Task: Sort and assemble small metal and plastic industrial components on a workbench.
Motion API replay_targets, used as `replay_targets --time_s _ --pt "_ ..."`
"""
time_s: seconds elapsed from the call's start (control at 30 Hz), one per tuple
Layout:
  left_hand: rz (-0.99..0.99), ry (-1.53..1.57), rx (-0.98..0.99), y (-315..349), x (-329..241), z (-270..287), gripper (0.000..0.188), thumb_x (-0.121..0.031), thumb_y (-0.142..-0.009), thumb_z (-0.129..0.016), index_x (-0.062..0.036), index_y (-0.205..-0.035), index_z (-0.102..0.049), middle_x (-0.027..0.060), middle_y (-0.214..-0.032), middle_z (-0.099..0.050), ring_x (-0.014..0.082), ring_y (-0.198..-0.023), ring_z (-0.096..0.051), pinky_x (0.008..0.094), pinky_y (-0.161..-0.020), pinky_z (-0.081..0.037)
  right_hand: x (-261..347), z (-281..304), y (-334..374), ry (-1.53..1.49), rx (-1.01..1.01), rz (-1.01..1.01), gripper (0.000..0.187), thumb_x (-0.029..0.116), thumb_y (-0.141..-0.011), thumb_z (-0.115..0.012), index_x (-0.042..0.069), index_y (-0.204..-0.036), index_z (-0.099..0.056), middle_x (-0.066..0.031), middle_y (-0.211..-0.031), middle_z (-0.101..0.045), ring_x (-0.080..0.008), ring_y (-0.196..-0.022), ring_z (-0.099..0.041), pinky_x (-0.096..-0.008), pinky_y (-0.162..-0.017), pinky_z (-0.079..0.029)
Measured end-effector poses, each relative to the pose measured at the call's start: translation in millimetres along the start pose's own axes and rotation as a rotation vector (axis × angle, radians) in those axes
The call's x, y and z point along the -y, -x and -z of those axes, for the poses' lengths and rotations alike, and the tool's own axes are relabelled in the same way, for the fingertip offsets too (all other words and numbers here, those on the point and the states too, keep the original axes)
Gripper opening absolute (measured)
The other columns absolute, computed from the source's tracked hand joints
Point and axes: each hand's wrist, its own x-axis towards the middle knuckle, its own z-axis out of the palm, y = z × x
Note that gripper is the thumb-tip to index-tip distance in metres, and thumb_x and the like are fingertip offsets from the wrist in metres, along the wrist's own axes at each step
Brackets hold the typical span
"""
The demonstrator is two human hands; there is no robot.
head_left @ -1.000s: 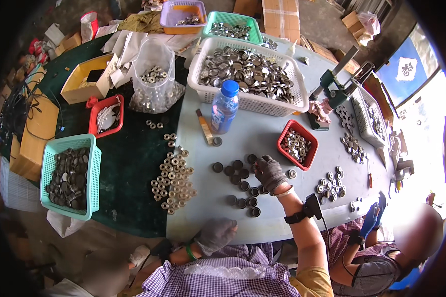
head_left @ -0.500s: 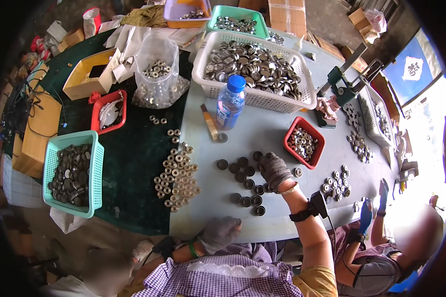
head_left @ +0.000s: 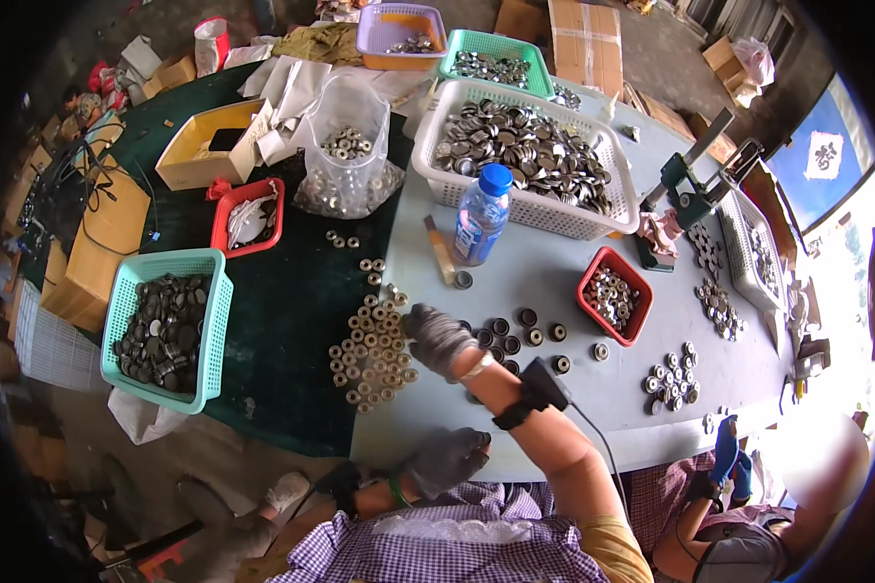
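Observation:
My right hand [head_left: 437,340], in a grey glove, reaches across to the right edge of a cluster of small pale metal rings [head_left: 367,340]. Its fingers are curled together, and whatever they hold is hidden. Under and beyond its wrist lie several round dark caps [head_left: 501,326]; a few at their right, such as this dark cap [head_left: 559,332], show a paler centre. My left hand [head_left: 449,462], also gloved in grey, is closed at the table's near edge; its contents cannot be made out.
A blue-capped bottle [head_left: 482,216] stands before a white basket [head_left: 525,212] of metal caps. A red tray [head_left: 612,330] holds small metal parts. Left are a teal basket [head_left: 214,335] and a clear bag [head_left: 345,185]. A co-worker's blue-gloved hand [head_left: 727,449] is at right.
My right hand has moved left from the dark caps to the pale rings, uncovering caps with paler centres. The whole view has shifted slightly. My left hand stays near the table edge.

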Motion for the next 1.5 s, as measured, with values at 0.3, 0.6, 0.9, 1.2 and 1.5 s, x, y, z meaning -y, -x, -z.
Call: replay_targets --time_s 0.3,0.6,0.9,1.2,1.5 --pt "0.045 0.155 -0.015 -6.9 -12.3 17.2 0.012 -0.008 -0.078 -0.066 -0.0073 -0.089 -0.06 0.0077 -0.075 -0.062 0.0275 -0.069 -0.062 0.0373 -0.063 -0.05 -27.7 19.6 52.3 -0.037 -0.144 0.08 0.012 0.007 -0.077 -0.054 0.007 -0.088 -0.058 -0.0151 -0.084 -0.059 -0.0354 -0.075 -0.059 -0.0446 -0.066 -0.049" --pt "0.076 0.191 0.058 -8.5 -7.0 12.4 0.013 -0.009 -0.081 -0.066 -0.0052 -0.091 -0.059 0.012 -0.073 -0.062 0.03 -0.062 -0.062 0.0373 -0.056 -0.05 -105.2 86.7 90.2 0.093 -0.452 -0.191 0.013 0.017 -0.078 -0.061 0.008 -0.087 -0.06 -0.0168 -0.083 -0.059 -0.0375 -0.08 -0.059 -0.0474 -0.068 -0.049" --pt "0.069 0.218 0.027 -8.1 -5.1 10.9 0.017 -0.007 -0.078 -0.067 -0.0053 -0.093 -0.058 0.0109 -0.07 -0.06 0.0288 -0.06 -0.061 0.0361 -0.054 -0.049 -113.5 90.0 84.0 0.23 -0.295 -0.227 0.017 0.021 -0.08 -0.058 0.007 -0.09 -0.062 -0.0171 -0.091 -0.06 -0.0377 -0.085 -0.059 -0.0461 -0.074 -0.049" --pt "0.112 0.248 0.063 -13.7 -8.2 19.1 0.014 -0.014 -0.081 -0.064 -0.0057 -0.091 -0.06 0.0113 -0.074 -0.062 0.0296 -0.064 -0.063 0.0384 -0.058 -0.051 -108.3 92.4 73.6 0.364 -0.165 -0.22 0.016 0.02 -0.077 -0.059 0.009 -0.087 -0.066 -0.0167 -0.09 -0.061 -0.0365 -0.089 -0.059 -0.0461 -0.077 -0.049" --pt "0.124 0.234 0.079 -9.0 -1.6 11.9 0.014 -0.014 -0.081 -0.065 -0.0063 -0.091 -0.06 0.0119 -0.072 -0.062 0.03 -0.061 -0.062 0.0387 -0.056 -0.051 -118.5 85.7 71.3 0.376 -0.143 -0.204 0.012 0.018 -0.076 -0.06 0.008 -0.082 -0.065 -0.0155 -0.089 -0.06 -0.0354 -0.086 -0.059 -0.0446 -0.074 -0.049"
